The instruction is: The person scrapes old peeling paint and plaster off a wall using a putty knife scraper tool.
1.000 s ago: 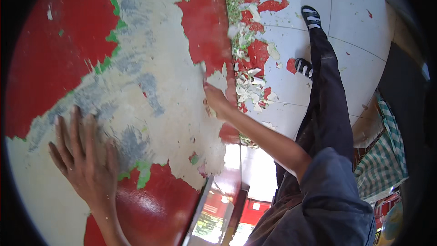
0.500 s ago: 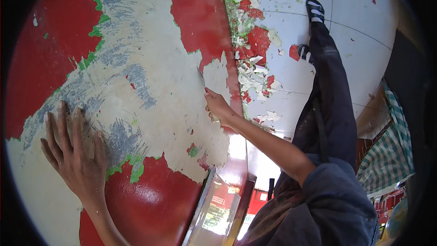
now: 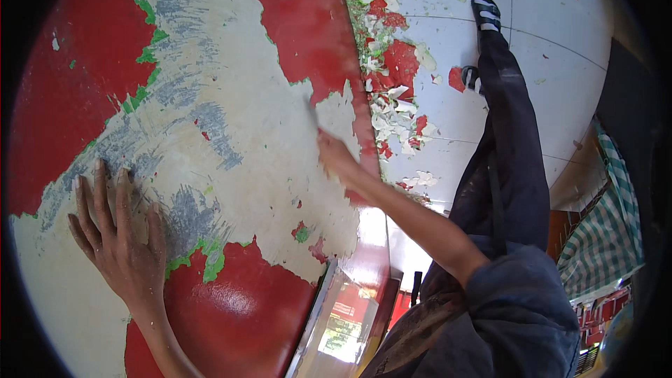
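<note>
Plainly, hands: left (image 3: 119,238) outspread, right (image 3: 337,155) around scraper (image 3: 312,115).

Indoor or covered part of a building with paint-stripping in progress; home or shop not distinguishable. Evidence of the work: wall (image 3: 245,119) with ragged red paint (image 3: 311,35) around pale and grey patches, and paint flakes (image 3: 400,63) strewn along its foot. Further features: large pale floor tiles (image 3: 455,35), framed glass panel (image 3: 343,322), green-and-white checked cloth (image 3: 598,241).
</note>
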A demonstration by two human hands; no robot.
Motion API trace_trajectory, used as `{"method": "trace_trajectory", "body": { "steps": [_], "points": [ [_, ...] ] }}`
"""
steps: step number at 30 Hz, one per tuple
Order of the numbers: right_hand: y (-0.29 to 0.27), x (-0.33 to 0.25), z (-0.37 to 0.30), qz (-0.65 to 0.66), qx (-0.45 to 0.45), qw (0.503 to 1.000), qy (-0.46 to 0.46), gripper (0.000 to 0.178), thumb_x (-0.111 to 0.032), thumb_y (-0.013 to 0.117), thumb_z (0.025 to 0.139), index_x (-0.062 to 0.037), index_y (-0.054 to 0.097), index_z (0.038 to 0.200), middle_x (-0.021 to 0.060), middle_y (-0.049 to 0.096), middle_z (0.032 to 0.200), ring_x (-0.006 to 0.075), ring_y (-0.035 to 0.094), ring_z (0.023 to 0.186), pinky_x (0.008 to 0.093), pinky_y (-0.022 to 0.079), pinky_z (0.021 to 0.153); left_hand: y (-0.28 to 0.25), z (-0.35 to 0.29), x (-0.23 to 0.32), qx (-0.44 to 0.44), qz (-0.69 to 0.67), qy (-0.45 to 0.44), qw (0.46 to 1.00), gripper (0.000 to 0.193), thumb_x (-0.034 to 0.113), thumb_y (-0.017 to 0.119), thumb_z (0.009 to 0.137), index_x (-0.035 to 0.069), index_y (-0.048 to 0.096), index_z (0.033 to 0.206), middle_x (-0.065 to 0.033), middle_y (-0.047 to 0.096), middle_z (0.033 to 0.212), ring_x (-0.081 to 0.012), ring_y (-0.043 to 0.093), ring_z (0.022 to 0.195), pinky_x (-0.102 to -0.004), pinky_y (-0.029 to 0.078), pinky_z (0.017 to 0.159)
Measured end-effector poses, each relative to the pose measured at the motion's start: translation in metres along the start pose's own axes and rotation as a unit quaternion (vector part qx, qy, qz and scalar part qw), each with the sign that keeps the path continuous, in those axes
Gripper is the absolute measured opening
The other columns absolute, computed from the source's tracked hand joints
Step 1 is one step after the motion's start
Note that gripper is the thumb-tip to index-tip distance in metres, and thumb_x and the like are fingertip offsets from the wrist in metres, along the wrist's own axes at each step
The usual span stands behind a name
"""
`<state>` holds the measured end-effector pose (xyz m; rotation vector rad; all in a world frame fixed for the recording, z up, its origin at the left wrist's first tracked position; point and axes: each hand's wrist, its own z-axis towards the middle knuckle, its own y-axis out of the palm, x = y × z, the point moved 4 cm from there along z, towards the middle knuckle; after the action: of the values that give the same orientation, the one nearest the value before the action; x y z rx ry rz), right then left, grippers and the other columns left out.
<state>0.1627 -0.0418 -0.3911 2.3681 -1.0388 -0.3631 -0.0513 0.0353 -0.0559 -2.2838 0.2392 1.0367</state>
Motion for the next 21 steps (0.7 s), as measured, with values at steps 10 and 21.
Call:
{"method": "trace_trajectory", "body": {
  "steps": [10, 21],
  "points": [
    [-0.022, -0.025, -0.010, 0.015, -0.032, 0.998, 0.059, 0.049, -0.032, 0.036, 0.098, -0.0191, 0.032, 0.145, 0.0007, 0.045, 0.063, 0.0096, 0.039, 0.040, 0.0269, 0.034, 0.035, 0.001, 0.004, 0.005, -0.002, -0.010, 0.011, 1.000, 0.046, 0.029, 0.064, 0.083, 0.024, 0.053, 0.128, 0.0030, 0.039, 0.144, -0.0214, 0.031, 0.137, -0.0457, 0.019, 0.115],
    [-0.014, -0.026, 0.033, 0.015, 0.030, 0.999, -0.019, 0.041, -0.028, 0.038, 0.096, -0.0039, 0.050, 0.127, 0.0035, 0.051, 0.063, 0.0159, 0.049, 0.045, 0.0335, 0.042, 0.043, 0.004, 0.009, 0.005, -0.022, -0.005, 0.007, 1.000, 0.043, 0.032, 0.062, 0.083, 0.025, 0.056, 0.125, 0.0030, 0.042, 0.143, -0.0232, 0.032, 0.136, -0.0470, 0.018, 0.115]
  ]
}}
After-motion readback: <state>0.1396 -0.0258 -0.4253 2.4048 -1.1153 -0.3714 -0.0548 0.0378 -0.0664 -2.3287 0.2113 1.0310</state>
